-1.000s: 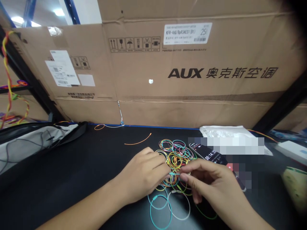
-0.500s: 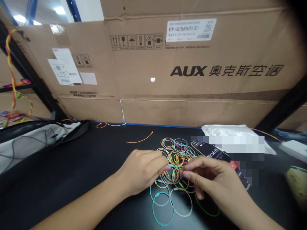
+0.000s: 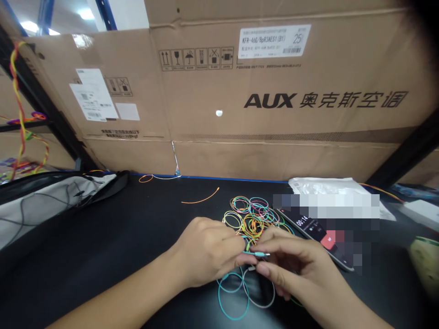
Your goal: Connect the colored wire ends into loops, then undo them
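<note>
A tangled pile of thin coloured cord loops [image 3: 252, 224] lies on the black table [image 3: 103, 278], in yellow, orange, pink and green. Several teal and white loops [image 3: 233, 297] spread out nearer me, partly under my hands. My left hand [image 3: 207, 251] pinches a short teal cord [image 3: 250, 252] at the front of the pile. Its small metal tip [image 3: 264, 254] pokes out to the right, where my right hand [image 3: 291, 267] closes thumb and fingers around it. The loops' lower parts are hidden behind my hands.
A phone showing a timer [image 3: 308, 230] lies right of the pile. Behind it is a white plastic bag [image 3: 318, 185]. A grey bag [image 3: 51, 201] sits at the left, and loose orange wire [image 3: 200, 196] lies near a large AUX cardboard box [image 3: 274, 100].
The teal cord and its metal tip have shifted right and slightly toward me, with both hands following. The phone now lies lower and further right, turned a little.
</note>
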### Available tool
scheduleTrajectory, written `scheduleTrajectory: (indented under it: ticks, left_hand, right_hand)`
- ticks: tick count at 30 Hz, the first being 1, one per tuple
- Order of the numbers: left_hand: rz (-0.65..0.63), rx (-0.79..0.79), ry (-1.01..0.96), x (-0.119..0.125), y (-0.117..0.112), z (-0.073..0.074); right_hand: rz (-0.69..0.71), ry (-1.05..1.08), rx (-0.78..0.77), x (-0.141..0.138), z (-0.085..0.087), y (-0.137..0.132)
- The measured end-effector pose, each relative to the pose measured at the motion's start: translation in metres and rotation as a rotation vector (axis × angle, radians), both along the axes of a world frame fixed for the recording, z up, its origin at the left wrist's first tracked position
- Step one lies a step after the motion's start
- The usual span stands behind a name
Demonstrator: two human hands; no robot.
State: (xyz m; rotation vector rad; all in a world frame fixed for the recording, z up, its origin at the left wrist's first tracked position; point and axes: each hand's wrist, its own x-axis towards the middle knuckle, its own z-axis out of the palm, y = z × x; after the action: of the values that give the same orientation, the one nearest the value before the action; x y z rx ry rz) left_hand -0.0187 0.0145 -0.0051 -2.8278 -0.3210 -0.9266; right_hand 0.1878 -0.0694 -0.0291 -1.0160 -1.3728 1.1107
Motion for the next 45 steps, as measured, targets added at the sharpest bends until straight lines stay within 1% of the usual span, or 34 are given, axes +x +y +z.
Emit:
scheduleTrajectory:
  ticks: [2, 5, 7, 11, 16, 21, 23, 26, 29, 33, 38, 41, 45]
  left_hand:
    - [-0.010, -0.004, 0.008, 0.002, -0.002, 0.000]
    - [-0.022, 0.000, 0.020, 0.003, -0.003, -0.001]
    - [-0.032, 0.006, 0.033, 0.003, -0.002, -0.002]
    - [-0.032, 0.010, 0.058, 0.002, 0.002, -0.003]
    - [0.005, -0.016, 0.061, -0.001, 0.006, -0.003]
    - [-0.015, -0.045, 0.056, -0.004, 0.010, -0.003]
    - [-0.018, -0.080, 0.025, -0.007, 0.013, -0.003]
    - [0.002, -0.211, -0.047, -0.013, 0.018, -0.002]
    - [0.023, -0.330, -0.097, -0.016, 0.020, -0.001]
    - [0.000, -0.503, -0.118, -0.014, 0.017, 0.001]
    - [-0.070, -0.807, -0.130, -0.008, 0.018, 0.000]
    - [-0.087, -0.998, -0.195, -0.006, 0.021, -0.005]
    - [-0.071, -1.262, -0.307, -0.001, 0.024, -0.015]
  right_hand:
    - [0.006, 0.015, -0.064, -0.003, 0.002, -0.003]
    - [-0.019, 0.030, -0.104, -0.005, 0.003, -0.005]
    - [-0.036, 0.034, -0.106, -0.005, 0.001, -0.004]
    - [-0.056, 0.028, -0.060, -0.001, -0.004, -0.003]
    - [-0.140, 0.014, -0.118, 0.000, 0.005, -0.003]
    - [-0.131, 0.018, -0.156, 0.005, 0.010, 0.001]
    - [-0.162, 0.034, -0.156, 0.010, 0.011, 0.004]
    - [-0.258, 0.116, -0.164, 0.016, 0.017, 0.007]
    - [-0.294, 0.240, -0.174, 0.018, 0.025, 0.006]
    - [-0.252, 0.377, -0.227, 0.019, 0.026, 0.004]
    - [-0.160, 0.432, -0.272, 0.024, 0.019, 0.001]
    - [-0.117, 0.443, -0.289, 0.024, 0.019, -0.002]
    - [-0.120, 0.410, -0.259, 0.020, 0.023, -0.003]
